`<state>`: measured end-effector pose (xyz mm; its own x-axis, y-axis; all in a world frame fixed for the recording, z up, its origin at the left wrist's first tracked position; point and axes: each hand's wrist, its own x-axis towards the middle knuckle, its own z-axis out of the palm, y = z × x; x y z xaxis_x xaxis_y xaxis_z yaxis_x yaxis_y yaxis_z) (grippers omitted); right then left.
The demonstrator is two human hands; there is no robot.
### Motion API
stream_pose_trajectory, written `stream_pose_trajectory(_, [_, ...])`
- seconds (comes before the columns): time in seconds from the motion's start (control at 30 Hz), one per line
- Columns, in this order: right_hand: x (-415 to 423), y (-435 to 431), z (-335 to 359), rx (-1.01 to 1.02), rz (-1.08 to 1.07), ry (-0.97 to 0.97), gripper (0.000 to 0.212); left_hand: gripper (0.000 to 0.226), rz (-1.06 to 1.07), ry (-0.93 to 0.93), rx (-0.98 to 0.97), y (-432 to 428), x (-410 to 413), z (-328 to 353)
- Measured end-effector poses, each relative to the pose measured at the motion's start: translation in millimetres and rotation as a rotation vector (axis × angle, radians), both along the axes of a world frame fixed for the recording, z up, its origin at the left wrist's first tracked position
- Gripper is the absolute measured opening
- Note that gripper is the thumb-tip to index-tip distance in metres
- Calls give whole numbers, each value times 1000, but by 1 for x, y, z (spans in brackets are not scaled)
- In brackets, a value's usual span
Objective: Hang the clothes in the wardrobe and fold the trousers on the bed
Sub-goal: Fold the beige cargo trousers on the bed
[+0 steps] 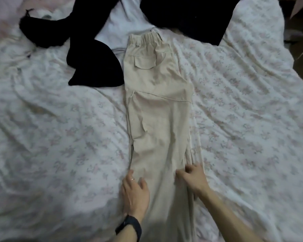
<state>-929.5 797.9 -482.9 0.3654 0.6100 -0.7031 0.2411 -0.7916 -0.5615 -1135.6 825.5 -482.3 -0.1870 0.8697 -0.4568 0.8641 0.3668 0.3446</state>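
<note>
Beige trousers (157,105) lie lengthwise on the bed, one leg folded over the other, elastic waistband at the far end and legs running toward me. My left hand (135,193), with a ring and a black wristband, rests flat on the left edge of the lower leg with its fingers extended. My right hand (192,177) presses on the right edge of the same leg, fingers slightly bent on the fabric; a pinch cannot be made out.
The bed carries a white floral sheet (59,137). A black garment (91,67) lies just left of the waistband, another black garment (191,16) at the far end, a white garment (126,20) between them. The bed's right edge drops to a dark floor (301,41).
</note>
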Motion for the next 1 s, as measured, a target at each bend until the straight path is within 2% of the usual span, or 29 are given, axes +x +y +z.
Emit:
stream_pose_trajectory(0.03, [-7, -10, 3, 19, -11, -31, 39, 37, -27, 42, -16, -14, -12, 1])
stream_pose_trajectory(0.1, [-10, -25, 6, 66, -192, -107, 35, 19, -113, 95, -22, -24, -32, -3])
stream_pose_trajectory(0.17, [-16, -39, 8, 105, -417, -149, 30, 13, -150, 101, -14, -25, -49, -10])
stream_pose_trajectory(0.2, [-19, -45, 7, 95, -438, -170, 31, 14, -152, 91, -14, -25, -55, -13])
stream_pose_trajectory(0.3, [-35, -62, 2, 76, -316, -95, 43, 25, -116, 11, -34, -25, -60, -6])
stream_pose_trajectory(0.4, [-51, -91, 7, -37, -231, -26, 52, 31, -22, -76, -211, -45, -74, 4])
stream_pose_trajectory(0.5, [-66, -133, 8, -84, -257, -42, 37, 35, -25, -127, -379, -78, -100, 8])
stream_pose_trajectory(0.57, [-81, -168, 5, -122, -236, 5, 39, 33, 15, -212, -434, -104, -116, 9])
stream_pose_trajectory(0.63, [-95, -201, 4, -181, -173, 85, 43, 32, 47, -297, -449, -130, -130, 12])
stream_pose_trajectory(0.73, [-112, -244, 11, -214, -124, 157, 22, 37, 60, -356, -409, -158, -144, 19])
stream_pose_trajectory(0.87, [-122, -283, 33, -201, -149, 91, 28, 23, 65, -371, -457, -181, -160, 43])
stream_pose_trajectory(1.0, [-119, -291, 75, -137, -172, 16, 32, 23, 134, -406, -393, -196, -173, 77])
